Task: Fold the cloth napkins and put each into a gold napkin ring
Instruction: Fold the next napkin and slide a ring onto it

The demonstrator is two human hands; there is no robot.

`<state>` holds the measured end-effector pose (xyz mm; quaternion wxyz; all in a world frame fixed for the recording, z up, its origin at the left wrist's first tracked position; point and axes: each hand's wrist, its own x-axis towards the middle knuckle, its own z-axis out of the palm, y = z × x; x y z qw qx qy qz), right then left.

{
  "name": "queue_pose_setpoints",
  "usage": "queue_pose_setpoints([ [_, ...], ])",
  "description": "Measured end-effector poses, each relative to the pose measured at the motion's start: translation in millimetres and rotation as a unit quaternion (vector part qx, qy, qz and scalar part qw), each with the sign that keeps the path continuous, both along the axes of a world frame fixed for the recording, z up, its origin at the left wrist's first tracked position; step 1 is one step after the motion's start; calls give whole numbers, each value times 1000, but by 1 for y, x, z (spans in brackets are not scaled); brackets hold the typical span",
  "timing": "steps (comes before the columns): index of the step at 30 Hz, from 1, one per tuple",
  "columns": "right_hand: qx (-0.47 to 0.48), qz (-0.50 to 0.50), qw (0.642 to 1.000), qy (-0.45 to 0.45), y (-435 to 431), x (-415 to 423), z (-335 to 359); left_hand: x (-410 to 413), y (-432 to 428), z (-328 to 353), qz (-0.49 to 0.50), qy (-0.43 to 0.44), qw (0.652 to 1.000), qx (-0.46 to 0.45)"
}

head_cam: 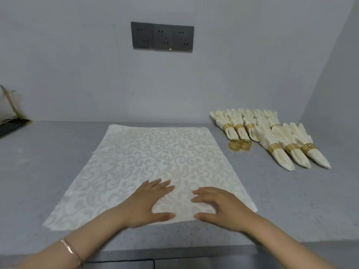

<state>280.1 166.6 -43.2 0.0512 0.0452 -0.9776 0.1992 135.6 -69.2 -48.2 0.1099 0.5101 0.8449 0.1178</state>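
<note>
Napkin [155, 162], cloth, cream with scroll pattern: one, spread flat and unfolded on the grey bench [291, 200], its near edge close to the bench front. Extra edges showing at its left side suggest more cloths beneath.

Hazards, as judged:
- The cloth is likely to slide on the smooth bench if pushed rather than lifted, which would skew the fold.
- A pinch at the near hem may pick up a lower layer too.
- Uneven pull from the two sides would set the corners off-line and leave a bundle too bulky for a ring.

Left grip [153, 202]: fingers straight, palm down, pressing the napkin just inside its near edge; holds nothing.

Right grip [219, 208]: fingers arched, tips resting on the cloth, thumb at the hem; nothing enclosed, slightly blurred. Both sit side by side on the napkin's near middle.

Gold rings [240, 145], loose: two, well off to the right rear, beside the ringed napkins [272, 136].
</note>
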Motion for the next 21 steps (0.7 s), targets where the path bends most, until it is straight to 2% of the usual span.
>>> queue_pose_setpoints([
  [8,119,19,992,24,-27,4,15,11,-18,7,4,25,1000,13],
  [12,137,14,990,26,-30,3,18,16,-24,14,-2,54,999,6],
  [17,46,-43,998,17,-10,-5,23,4,-43,29,16,88,996,-29],
  [21,-66,-14,996,-62,13,-7,39,-27,-63,46,106,9,994,8],
])
